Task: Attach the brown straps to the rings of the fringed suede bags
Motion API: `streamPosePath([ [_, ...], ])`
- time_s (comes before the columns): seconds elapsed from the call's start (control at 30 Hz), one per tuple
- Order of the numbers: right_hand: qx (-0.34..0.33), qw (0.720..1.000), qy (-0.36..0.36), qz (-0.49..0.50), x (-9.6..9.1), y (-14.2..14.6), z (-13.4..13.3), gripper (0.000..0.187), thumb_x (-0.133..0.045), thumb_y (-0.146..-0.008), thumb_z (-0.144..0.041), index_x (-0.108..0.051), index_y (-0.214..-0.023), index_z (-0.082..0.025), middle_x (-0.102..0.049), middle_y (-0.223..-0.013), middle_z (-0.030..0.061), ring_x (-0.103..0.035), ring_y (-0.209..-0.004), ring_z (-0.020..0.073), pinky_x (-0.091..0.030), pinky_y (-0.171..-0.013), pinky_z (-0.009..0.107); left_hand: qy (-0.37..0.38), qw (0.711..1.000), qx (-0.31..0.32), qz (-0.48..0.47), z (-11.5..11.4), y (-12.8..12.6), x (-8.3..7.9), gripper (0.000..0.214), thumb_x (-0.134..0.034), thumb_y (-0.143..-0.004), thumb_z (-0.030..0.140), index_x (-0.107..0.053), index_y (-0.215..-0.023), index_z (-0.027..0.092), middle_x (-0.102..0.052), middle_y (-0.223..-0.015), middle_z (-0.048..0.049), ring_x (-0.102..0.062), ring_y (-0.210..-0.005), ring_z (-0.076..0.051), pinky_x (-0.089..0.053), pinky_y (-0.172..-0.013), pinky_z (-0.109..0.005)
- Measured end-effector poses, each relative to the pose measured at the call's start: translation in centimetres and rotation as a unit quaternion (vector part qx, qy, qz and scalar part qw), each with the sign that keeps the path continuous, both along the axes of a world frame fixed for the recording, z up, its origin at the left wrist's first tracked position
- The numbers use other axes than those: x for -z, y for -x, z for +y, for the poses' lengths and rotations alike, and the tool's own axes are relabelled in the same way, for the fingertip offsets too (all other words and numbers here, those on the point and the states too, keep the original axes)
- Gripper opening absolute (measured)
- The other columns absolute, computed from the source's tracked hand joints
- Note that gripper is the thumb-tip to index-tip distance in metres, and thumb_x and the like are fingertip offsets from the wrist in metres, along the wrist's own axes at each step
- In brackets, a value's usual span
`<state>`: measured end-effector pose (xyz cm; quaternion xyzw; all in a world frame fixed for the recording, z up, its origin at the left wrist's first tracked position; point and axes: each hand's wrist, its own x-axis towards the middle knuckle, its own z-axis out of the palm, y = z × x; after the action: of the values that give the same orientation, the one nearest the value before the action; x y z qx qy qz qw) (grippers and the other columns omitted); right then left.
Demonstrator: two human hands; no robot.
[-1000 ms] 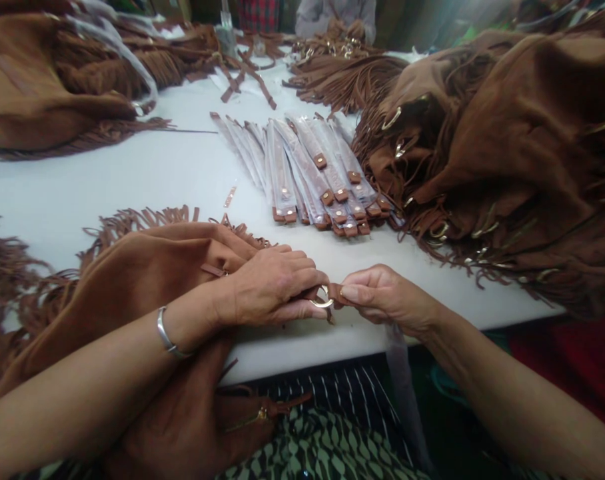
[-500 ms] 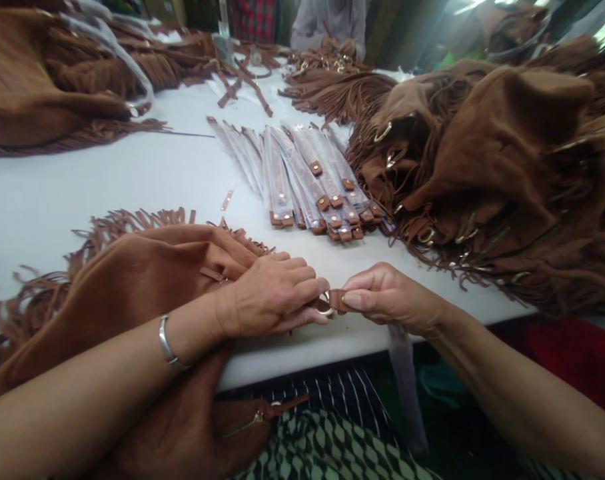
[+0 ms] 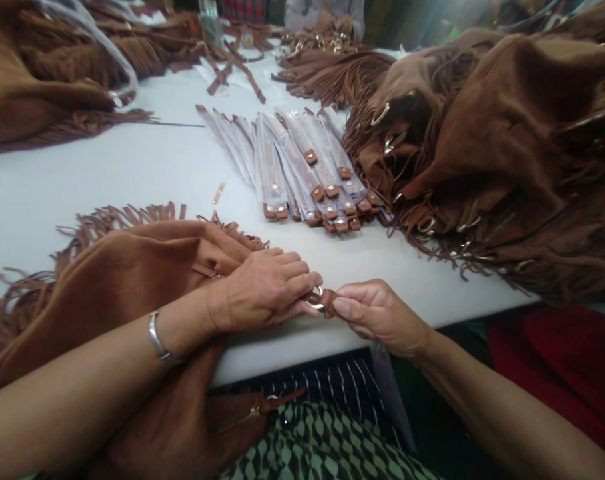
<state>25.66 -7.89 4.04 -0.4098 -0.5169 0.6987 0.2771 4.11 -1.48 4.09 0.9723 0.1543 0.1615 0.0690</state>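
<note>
A brown suede fringed bag (image 3: pixel 132 267) lies across the near edge of the white table (image 3: pixel 147 167) and hangs over it. My left hand (image 3: pixel 262 290) rests on the bag, fingers pinched on a small metal ring (image 3: pixel 316 301) at the bag's corner. My right hand (image 3: pixel 375 313) is closed in a pinch on the end of a brown strap (image 3: pixel 330 303) that meets the ring. Both hands touch at the ring. A silver bangle is on my left wrist.
Several plastic-wrapped brown straps (image 3: pixel 302 167) lie fanned out mid-table. A big heap of brown fringed bags (image 3: pixel 492 147) fills the right side, another heap (image 3: pixel 42 73) the far left. Another person's hands (image 3: pixel 332 23) work at the far end.
My hands stay joined at the ring and strap. The view has shifted a little, so that the table contents sit slightly higher and further left in the picture.
</note>
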Motion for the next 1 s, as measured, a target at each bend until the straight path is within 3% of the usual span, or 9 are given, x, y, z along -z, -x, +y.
streamPosePath([
  [0.17, 0.030, 0.997, 0.041, 0.057, 1.3, 0.1, -0.9, 0.033, -0.053, -0.087, -0.041, -0.056, -0.084, -0.008, -0.023, -0.046, -0.0079, -0.018, -0.037, 0.0023, -0.012, -0.035, 0.014, 0.025, 0.999, 0.021, 0.027, -0.2, -0.3, -0.4, 0.039, -0.030, -0.093, 0.045, -0.052, -0.103, 0.014, -0.054, -0.084, -0.0043, -0.046, -0.074, -0.017, -0.037, -0.066, -0.032],
  [0.33, -0.154, 0.985, 0.071, 0.036, 1.5, -2.2, 2.9, 0.037, -0.062, -0.080, -0.039, -0.060, -0.077, -0.002, -0.033, -0.048, -0.0047, -0.023, -0.037, 0.0020, -0.011, -0.033, 0.014, 0.041, 0.996, 0.034, 0.068, -1.2, -0.9, -1.2, 0.042, -0.032, -0.091, 0.050, -0.052, -0.093, 0.013, -0.052, -0.083, -0.0043, -0.045, -0.075, -0.018, -0.038, -0.067, -0.032],
  [0.47, -0.242, 0.964, 0.084, 0.070, 1.3, -2.6, 5.4, 0.037, -0.061, -0.080, -0.038, -0.060, -0.071, -0.001, -0.034, -0.047, -0.0042, -0.022, -0.035, 0.0016, -0.010, -0.032, 0.014, 0.023, 0.999, 0.014, 0.037, -1.6, -0.8, -1.3, 0.041, -0.030, -0.093, 0.046, -0.052, -0.091, 0.012, -0.052, -0.083, -0.0058, -0.044, -0.074, -0.018, -0.038, -0.066, -0.031],
  [0.6, -0.249, 0.961, 0.094, 0.081, 1.2, -2.1, 6.1, 0.040, -0.061, -0.080, -0.039, -0.054, -0.063, -0.004, -0.033, -0.046, -0.0042, -0.022, -0.035, 0.0017, -0.010, -0.032, 0.014, 0.009, 1.000, 0.011, 0.001, -1.4, -0.6, -1.0, 0.040, -0.030, -0.093, 0.044, -0.053, -0.085, 0.012, -0.052, -0.079, -0.0054, -0.044, -0.071, -0.017, -0.036, -0.062, -0.030],
  [0.77, -0.263, 0.961, 0.086, 0.025, -0.4, -2.0, 5.4, 0.037, -0.058, -0.083, -0.038, -0.059, -0.080, -0.002, -0.032, -0.048, -0.0054, -0.021, -0.035, 0.0019, -0.010, -0.032, 0.015, 0.001, 1.000, 0.011, -0.014, -1.3, -0.6, -0.7, 0.040, -0.031, -0.093, 0.045, -0.053, -0.085, 0.012, -0.052, -0.076, -0.0043, -0.045, -0.068, -0.017, -0.035, -0.059, -0.030],
  [1.0, -0.189, 0.978, 0.082, -0.019, -1.1, -1.7, 2.9, 0.035, -0.055, -0.086, -0.041, -0.057, -0.086, -0.005, -0.032, -0.053, -0.0060, -0.022, -0.039, 0.0019, -0.013, -0.034, 0.013, 0.042, 0.999, 0.026, 0.024, -1.1, -0.7, -0.8, 0.044, -0.027, -0.093, 0.047, -0.053, -0.085, 0.013, -0.053, -0.077, -0.0046, -0.046, -0.068, -0.016, -0.036, -0.059, -0.029],
])
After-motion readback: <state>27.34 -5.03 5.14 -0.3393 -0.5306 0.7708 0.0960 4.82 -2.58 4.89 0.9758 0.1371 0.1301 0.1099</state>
